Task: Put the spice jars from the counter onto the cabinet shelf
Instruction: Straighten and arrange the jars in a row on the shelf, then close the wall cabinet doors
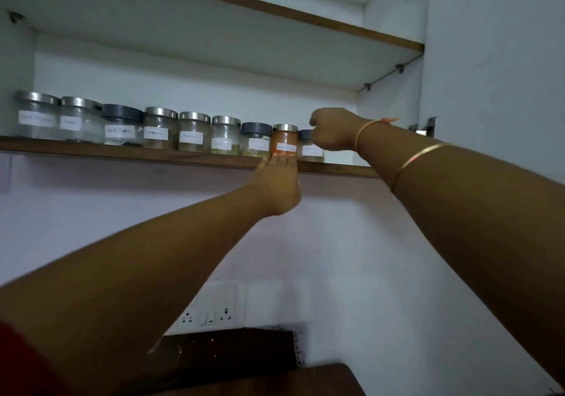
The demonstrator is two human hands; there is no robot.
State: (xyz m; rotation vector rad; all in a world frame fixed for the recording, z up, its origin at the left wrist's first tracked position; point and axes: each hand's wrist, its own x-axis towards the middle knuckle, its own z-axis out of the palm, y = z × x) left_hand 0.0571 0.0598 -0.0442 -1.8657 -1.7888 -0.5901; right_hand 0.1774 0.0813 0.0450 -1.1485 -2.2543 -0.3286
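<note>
A row of several labelled glass spice jars stands along the front of the cabinet shelf [153, 154]. The orange-filled jar [285, 140] with a steel lid is second from the right. My left hand [276, 181] reaches up from below, its fingertips touching the base of that orange jar at the shelf edge. My right hand [331, 129] is closed around the rightmost jar [310, 151], a dark-lidded one, and hides most of its lid and right side.
An upper shelf [305, 13] sits above. The open cabinet door [495, 59] stands at the right. Shelf space remains right of the last jar. Below are a wall socket panel [214, 313] and a dark wooden counter edge [275, 377].
</note>
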